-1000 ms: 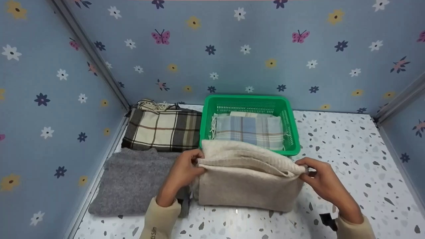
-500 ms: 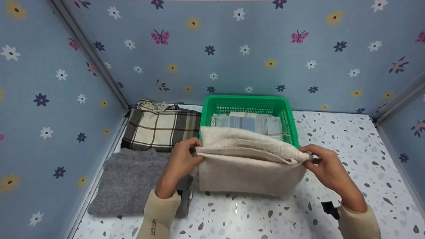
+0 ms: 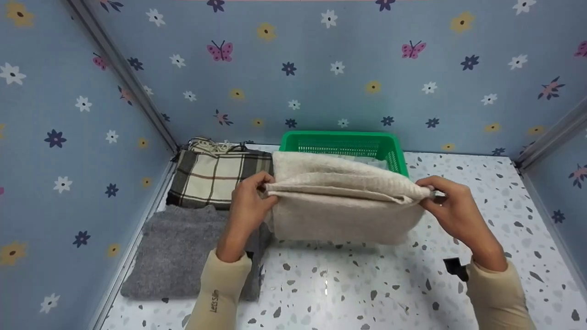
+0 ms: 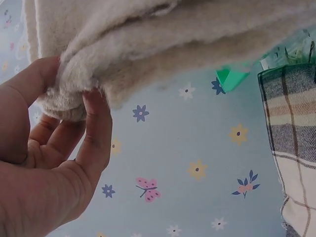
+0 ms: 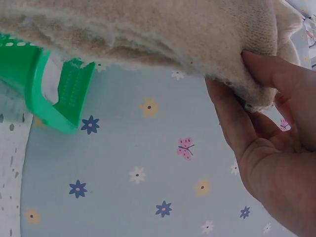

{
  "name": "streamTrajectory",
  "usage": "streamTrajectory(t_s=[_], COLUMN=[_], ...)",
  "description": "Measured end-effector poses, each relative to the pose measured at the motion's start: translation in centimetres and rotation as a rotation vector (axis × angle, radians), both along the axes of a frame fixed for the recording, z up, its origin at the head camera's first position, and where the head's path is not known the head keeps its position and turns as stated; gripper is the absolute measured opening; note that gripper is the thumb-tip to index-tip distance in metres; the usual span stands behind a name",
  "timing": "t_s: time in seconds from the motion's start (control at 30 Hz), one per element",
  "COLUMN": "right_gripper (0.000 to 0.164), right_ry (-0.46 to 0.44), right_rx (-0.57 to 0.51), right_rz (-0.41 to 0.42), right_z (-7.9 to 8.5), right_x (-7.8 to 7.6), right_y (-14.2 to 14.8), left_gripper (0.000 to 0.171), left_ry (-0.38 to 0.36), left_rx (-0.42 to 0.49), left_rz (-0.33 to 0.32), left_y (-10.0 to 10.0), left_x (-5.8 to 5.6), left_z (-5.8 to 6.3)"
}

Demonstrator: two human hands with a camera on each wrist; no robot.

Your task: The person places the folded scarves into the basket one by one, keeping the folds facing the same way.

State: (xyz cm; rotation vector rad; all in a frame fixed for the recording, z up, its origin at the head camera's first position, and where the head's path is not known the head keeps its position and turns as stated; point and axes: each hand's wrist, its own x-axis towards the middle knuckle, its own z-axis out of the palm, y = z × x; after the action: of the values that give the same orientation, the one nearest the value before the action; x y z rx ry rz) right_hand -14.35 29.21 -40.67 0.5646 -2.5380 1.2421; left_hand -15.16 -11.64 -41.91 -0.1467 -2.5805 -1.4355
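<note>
A folded beige knit garment (image 3: pixel 339 215), perhaps a sweater, hangs between both hands in front of and partly over the green basket (image 3: pixel 399 156). Its left upper corner is pinched by my left hand (image 3: pixel 250 201), thumb and fingers on either side of the layers. My right hand (image 3: pixel 451 206) pinches the right corner the same way. In the left wrist view the left hand (image 4: pixel 64 143) grips the fuzzy folded edge; the right wrist view has the right hand (image 5: pixel 266 118) doing likewise. The garment hides most of the light plaid cloth (image 3: pixel 373 162) in the basket.
To the left lies a grey folded knit (image 3: pixel 174 256). Behind it is a folded cream and dark plaid scarf (image 3: pixel 211 176) with fringe, beside the basket. Flower-patterned walls (image 3: pixel 339 55) enclose the speckled white surface (image 3: pixel 339 284) at the back and sides.
Both hands have raised the beige garment and carried it away from me toward the basket. It now covers the basket's front and most of the plaid cloth inside.
</note>
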Motion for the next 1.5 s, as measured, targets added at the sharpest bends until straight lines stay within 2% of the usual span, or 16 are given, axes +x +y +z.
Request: streamTrajectory(t_s=[0.37, 0.57, 0.97, 1.2, 1.5], right_gripper=[0.027, 0.025, 0.021, 0.020, 0.020], right_ry=[0.013, 0.007, 0.037, 0.113, 0.208], right_rx=[0.007, -0.014, -0.059, -0.082, -0.097], right_rz=[-0.026, -0.036, -0.104, -0.136, -0.184], right_z=[1.1, 1.3, 1.9, 2.1, 1.1], right_x=[-1.8, -2.4, -3.2, -3.5, -4.4], right_y=[-0.1, -0.2, -0.5, -0.8, -1.3], left_gripper=[0.015, 0.014, 0.012, 0.011, 0.021], left_ry=[0.113, 0.171, 0.205, 0.242, 0.337], left_rx=[-0.029, -0.024, -0.025, -0.039, -0.037], left_rz=[0.034, 0.040, 0.088, 0.114, 0.126], left_y=[0.3, 0.4, 1.1, 1.5, 1.7], left_x=[-1.4, -1.9, -2.9, -3.4, -4.1], left_z=[0.9, 1.0, 1.7, 2.0, 1.1])
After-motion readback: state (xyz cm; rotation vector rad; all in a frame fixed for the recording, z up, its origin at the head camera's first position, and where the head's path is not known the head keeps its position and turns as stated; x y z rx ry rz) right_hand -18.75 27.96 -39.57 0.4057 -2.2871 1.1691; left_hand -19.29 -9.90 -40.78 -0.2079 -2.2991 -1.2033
